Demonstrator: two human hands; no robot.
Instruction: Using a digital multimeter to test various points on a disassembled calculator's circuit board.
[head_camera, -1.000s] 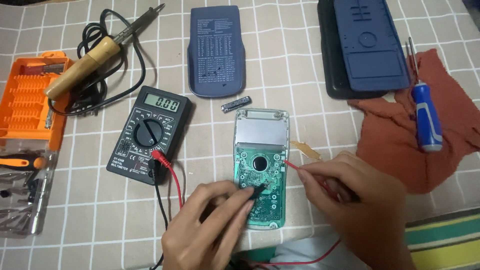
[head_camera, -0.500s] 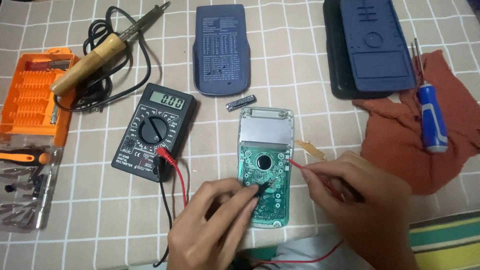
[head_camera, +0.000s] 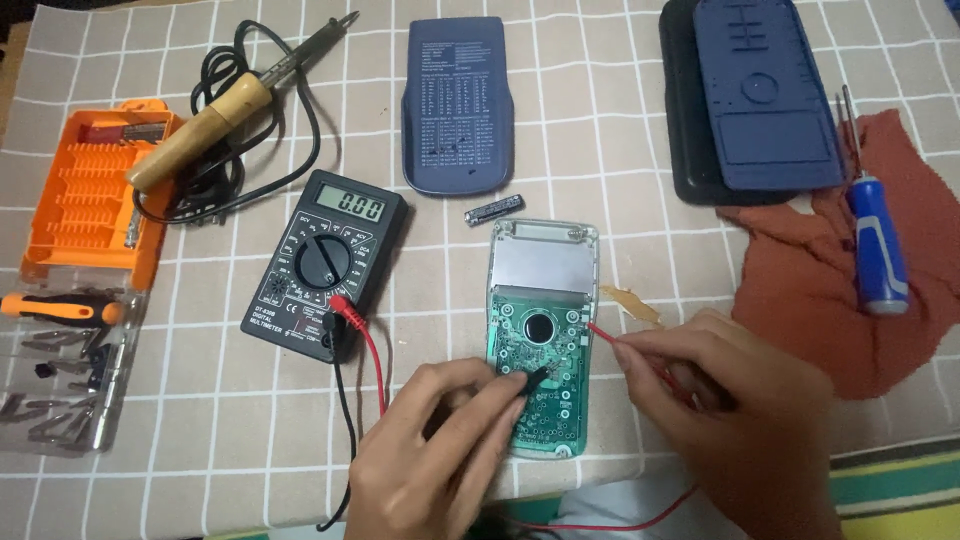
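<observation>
The open circuit board (head_camera: 540, 340) lies just right of the black multimeter (head_camera: 325, 265). My left hand (head_camera: 440, 450) pinches the black probe (head_camera: 535, 377) onto it; my right hand (head_camera: 740, 410) pinches the red probe (head_camera: 600, 333) at its right edge.

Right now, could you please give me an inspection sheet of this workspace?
Surface: table under a beige grid-patterned cloth.
Job's things: opened device with green circuit board; black multimeter.
Clutter: soldering iron, orange bit case, blue cover, small battery, blue screwdriver on a rust-red rag.
Hands: left hand holds the black probe on the board; right hand holds the red probe at its edge.
Cables: red lead and black lead from the meter.
Surroundings: nothing seen.
</observation>
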